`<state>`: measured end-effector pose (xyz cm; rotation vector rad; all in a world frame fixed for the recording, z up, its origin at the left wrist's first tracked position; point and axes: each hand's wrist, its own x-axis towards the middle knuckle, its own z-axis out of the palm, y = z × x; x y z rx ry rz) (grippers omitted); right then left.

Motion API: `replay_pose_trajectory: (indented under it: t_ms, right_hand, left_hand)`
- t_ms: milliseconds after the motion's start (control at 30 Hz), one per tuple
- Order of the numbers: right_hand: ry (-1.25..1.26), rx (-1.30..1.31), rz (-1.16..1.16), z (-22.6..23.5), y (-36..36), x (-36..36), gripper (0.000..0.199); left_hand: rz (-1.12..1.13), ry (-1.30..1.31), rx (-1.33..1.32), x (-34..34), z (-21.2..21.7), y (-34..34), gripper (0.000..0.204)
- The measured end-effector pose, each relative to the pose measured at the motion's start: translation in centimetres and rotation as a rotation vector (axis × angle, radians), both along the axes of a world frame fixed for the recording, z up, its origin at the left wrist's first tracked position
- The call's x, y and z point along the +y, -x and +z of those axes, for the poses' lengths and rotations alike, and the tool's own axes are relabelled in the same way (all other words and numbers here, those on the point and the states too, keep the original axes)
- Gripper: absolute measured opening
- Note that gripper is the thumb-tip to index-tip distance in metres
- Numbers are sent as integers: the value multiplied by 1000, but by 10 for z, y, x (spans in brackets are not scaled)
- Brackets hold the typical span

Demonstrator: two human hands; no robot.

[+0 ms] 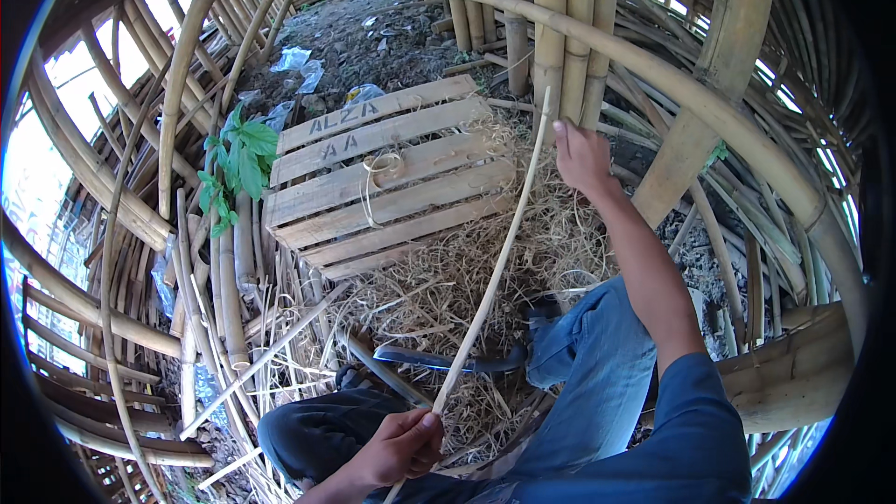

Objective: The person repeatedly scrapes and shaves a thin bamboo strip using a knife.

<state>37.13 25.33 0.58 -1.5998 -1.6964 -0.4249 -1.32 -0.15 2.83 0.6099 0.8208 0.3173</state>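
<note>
My left hand [406,446], low in the middle, is closed round the lower part of a long pale bamboo strip [495,285]. The strip slants up and away to the right, and its thin far end stands free beside my other hand. My right hand [584,161] is reached forward, its fingers curled into a fist with the thumb on top. A small gap shows between it and the strip; whether anything is inside the fist is hidden. Between my feet lies a dark blue, slightly curved, blade-like tool [448,358], partly over a heap of pale shavings [429,303].
A slatted wooden crate [392,173] with dark stencilled marks stands ahead, a thin loop of strip on it. Upright bamboo poles [549,37] rise behind. A bent bamboo pole [691,65] arches across the right. Green leaves [245,149] and split bamboo pieces [271,359] are at left.
</note>
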Motion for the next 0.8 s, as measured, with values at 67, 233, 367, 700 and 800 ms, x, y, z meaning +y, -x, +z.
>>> replay_pose_trajectory:
  t_ms: [67, 233, 367, 700, 800]
  right_hand:
    - [-10, -30, 0, -6, 4, -8, 36]
    - [43, -22, -154, -10, -16, 6, 39]
    - [120, 17, -125, -9, -20, 3, 37]
    - [336, 101, -237, -14, -25, 10, 43]
    - [417, 112, -337, -12, -33, 10, 46]
  left_hand:
    - [11, 19, 20, -1, 0, 1, 32]
    - [0, 17, 20, -6, -3, 4, 32]
    - [-10, 24, 32, -8, -6, 7, 31]
    - [-32, 40, 117, -5, -4, 3, 32]
    - [-43, 31, 142, -7, -3, 3, 32]
